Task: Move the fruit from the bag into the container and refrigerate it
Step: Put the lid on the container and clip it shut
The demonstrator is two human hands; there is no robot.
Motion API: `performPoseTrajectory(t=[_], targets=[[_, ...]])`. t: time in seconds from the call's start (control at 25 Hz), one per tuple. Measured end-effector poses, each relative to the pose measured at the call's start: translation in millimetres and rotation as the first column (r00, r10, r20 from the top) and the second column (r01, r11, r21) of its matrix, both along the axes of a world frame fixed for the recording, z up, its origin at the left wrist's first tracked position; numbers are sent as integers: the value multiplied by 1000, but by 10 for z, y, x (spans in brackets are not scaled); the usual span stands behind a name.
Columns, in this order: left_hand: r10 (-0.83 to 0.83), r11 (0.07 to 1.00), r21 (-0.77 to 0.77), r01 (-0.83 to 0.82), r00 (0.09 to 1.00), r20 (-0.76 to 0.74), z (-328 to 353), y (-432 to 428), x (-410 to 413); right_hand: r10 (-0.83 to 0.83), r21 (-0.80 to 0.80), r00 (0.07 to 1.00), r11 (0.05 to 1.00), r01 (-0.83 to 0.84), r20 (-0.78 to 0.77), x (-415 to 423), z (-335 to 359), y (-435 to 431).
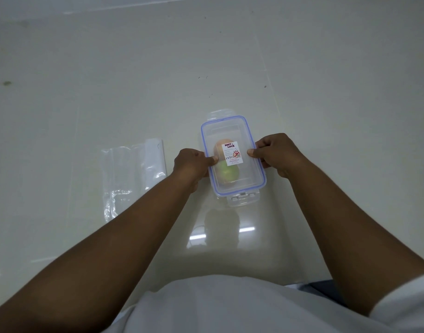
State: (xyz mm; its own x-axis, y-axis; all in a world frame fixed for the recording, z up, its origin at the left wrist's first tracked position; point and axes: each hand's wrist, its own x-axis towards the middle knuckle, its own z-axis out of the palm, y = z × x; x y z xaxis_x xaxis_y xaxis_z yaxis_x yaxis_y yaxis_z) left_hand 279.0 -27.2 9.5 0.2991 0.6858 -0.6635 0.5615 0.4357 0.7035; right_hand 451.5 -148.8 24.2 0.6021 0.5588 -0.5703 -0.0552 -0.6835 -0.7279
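The fruit stage is judged complete: two pieces, one orange-pink fruit [222, 148] and one green fruit [226, 173], are seen through the clear lid [232, 155] inside the container [239, 188], which sits on the counter [326, 116] directly ahead. The step in hand is judged to be the sealing of the lid. The left hand [190, 164] and right hand [277, 152] are placed at the two long sides of the container, with the fingers curled down over the blue-rimmed edges and the thumbs pressed on the lid top. The side clasps are hidden under the hands; whether they are latched cannot be told. The near end clasp [243, 197] and far end clasp [220, 114] are seen sticking outward, apparently unlatched.

Next move, as judged: the end clasps are to be snapped down, then the closed container is to be lifted level and carried to a refrigerator, which is not in view.

The emptied clear plastic bag [131, 179] lies flat to the left, apart from the container. The counter is pale, glossy and lightly speckled, with an overhead light reflected in it.
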Motion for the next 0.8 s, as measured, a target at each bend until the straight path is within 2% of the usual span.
performPoseTrajectory(t=[0.08,0.16,0.24,0.32,0.36,0.44,0.52,0.6,0.68,0.72,0.8], targets=[[1,1000,1,-1,1000,6,1,-31,-45,-20,6,1000,1000,20,-3,-26,11,-39],[-13,1000,4,12,1000,17,27,-100,-128,-31,13,997,999,30,66,-78,8,-87],[-22,1000,-5,22,999,24,57,-229,-259,71,-18,970,997,-69,231,-161,0,-101],[-43,995,-83,46,998,35,103,-372,-432,208,-58,925,978,-200,319,-253,7,-66],[-93,985,-143,97,995,32,143,-427,-536,267,-64,909,963,-260,319,-291,15,-42],[-304,933,-206,293,952,-23,213,-465,-751,391,-72,870,919,-388,301,-333,46,16],[-435,900,-99,424,886,-162,296,-398,-953,527,-96,791,845,-525,311,-381,70,73],[-358,877,210,433,879,-315,343,-269,-1110,628,-118,698,766,-632,342,-463,94,130],[-235,778,476,410,893,-383,381,-163,-1196,662,-106,651,727,-679,372,-583,100,174],[-215,754,521,400,899,-381,382,-136,-1206,655,-101,641,727,-680,400,-650,96,181],[-249,775,477,414,895,-371,324,-114,-1192,591,-135,612,768,-626,526,-779,99,130]])
